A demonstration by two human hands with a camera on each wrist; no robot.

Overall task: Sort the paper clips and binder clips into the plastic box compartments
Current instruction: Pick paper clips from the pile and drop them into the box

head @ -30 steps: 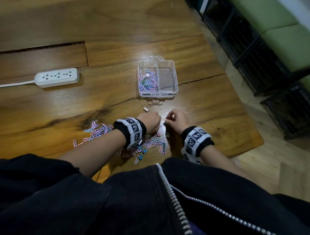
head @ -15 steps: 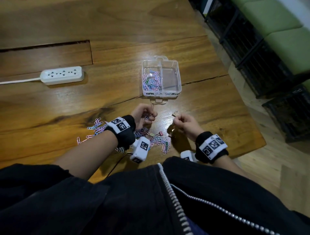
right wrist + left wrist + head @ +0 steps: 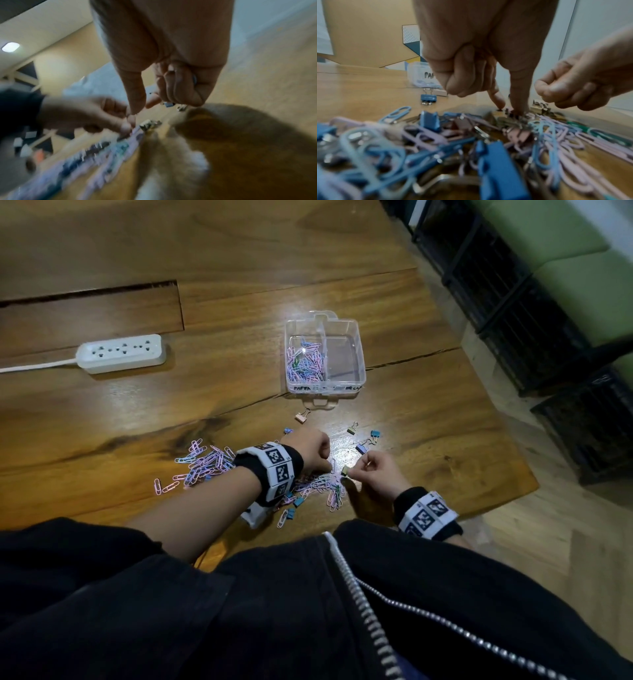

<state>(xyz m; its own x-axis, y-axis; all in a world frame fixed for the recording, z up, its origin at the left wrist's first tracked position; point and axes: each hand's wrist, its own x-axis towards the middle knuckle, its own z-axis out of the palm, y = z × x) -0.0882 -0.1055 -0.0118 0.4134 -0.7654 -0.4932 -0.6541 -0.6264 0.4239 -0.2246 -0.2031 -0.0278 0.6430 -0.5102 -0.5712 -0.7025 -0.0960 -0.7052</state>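
The clear plastic box (image 3: 360, 355) sits ahead of me; its left compartment holds paper clips (image 3: 306, 362) and its right one is bare. A pile of paper clips and binder clips (image 3: 205, 464) lies under my wrists. My left hand (image 3: 327, 465) is down on the pile, thumb and forefinger pinching a tan binder clip (image 3: 500, 116). My right hand (image 3: 354, 472) has its fingers curled and pinches a gold binder clip (image 3: 345, 471) at the pile's right edge; that wrist view is blurred. Loose binder clips lie between hands and box: pink (image 3: 302, 416), blue (image 3: 375, 434), olive (image 3: 352, 429).
A white power strip (image 3: 121, 353) lies at the far left with its cord running off the frame. The wooden table (image 3: 445, 419) ends just right of my right hand. Dark wire crates (image 3: 513, 302) stand on the floor beyond it.
Both hands were raised off the table half a second ago and have dropped back onto the pile. Binder clips now show on the wood ahead of my right hand.
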